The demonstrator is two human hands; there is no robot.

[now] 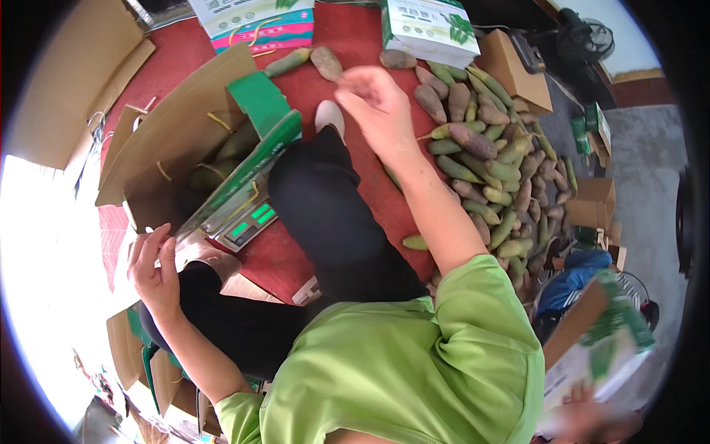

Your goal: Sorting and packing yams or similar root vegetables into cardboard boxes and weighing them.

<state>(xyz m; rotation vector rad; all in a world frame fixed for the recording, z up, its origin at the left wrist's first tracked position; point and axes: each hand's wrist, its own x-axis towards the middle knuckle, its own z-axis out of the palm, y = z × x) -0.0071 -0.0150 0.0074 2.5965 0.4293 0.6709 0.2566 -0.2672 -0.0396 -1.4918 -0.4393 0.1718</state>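
Note:
An open cardboard box (151,133) with green and white outer panels leans at the left, with several green radishes (237,140) in its shadowed inside. Beside its near corner is my left hand (157,274), fingers loosely spread; whether a fingertip touches the box edge is unclear. A scale (248,226) with lit green displays shows under the box's side. My right hand (381,111) hovers over the red mat, fingers bent and apart from the thumb, nothing visible between them. Just past its fingertips lie a brownish root vegetable (326,64) and a green radish (287,62).
A large pile of green radishes and brownish roots (488,163) covers the right side of the red mat (362,29). Printed boxes (433,29) stand at the far edge. At lower right, another person's blurred hand (584,403) is at a white-green box (603,348).

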